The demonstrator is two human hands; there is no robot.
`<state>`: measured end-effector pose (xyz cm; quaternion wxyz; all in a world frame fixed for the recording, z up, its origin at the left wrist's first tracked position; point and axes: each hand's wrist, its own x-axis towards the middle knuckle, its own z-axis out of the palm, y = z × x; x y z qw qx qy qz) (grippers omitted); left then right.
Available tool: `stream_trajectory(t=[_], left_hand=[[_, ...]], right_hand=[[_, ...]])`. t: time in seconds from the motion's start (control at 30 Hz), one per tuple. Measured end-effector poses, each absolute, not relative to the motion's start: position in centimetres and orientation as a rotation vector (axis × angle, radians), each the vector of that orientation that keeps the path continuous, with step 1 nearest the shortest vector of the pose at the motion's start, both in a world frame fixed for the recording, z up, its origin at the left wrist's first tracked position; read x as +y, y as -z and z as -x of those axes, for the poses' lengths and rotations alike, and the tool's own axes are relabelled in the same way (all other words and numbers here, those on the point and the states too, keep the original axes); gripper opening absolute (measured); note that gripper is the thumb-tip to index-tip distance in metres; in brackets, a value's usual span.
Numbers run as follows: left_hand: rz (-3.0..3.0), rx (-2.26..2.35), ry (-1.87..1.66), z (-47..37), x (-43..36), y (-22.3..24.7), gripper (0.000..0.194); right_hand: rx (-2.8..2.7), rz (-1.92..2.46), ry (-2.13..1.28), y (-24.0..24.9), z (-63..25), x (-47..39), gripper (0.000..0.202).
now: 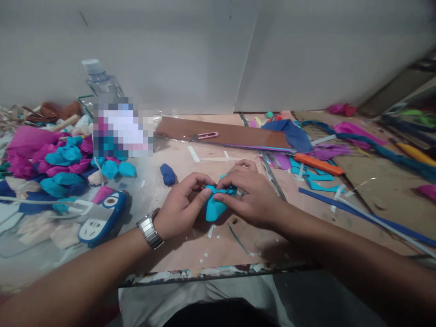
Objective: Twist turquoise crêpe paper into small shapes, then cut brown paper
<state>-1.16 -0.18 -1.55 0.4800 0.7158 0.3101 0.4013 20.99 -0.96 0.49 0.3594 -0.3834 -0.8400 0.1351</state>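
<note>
Small craft workshop, by the look: scuffed table [190,254], heaped bright bundles [64,155] left, snips [210,135] on brown sheets [245,133] far, orange knife [320,164] and blue scraps [323,184] right.

My arms [112,261] are slanting inward from near left and near right; my left hand [180,206] and right hand [254,195] are pinching.

Tabletop [180,254] with white strips [194,154], dark-blue bundle [167,175]

You hold a bright turquoise piece [215,210], crumpled and gathered at your grip, its smoother end pointing toward you below it.
</note>
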Motion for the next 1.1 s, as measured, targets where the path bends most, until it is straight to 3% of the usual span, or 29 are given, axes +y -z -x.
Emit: stream_trajectory(t=[1.1], left_hand=[[-1.717,0.730,-0.959,1.15,-0.10,1.90,0.017]], right_hand=[[-2.167,0.988,-0.359,-0.81,-20.91,-1.17,0.009]])
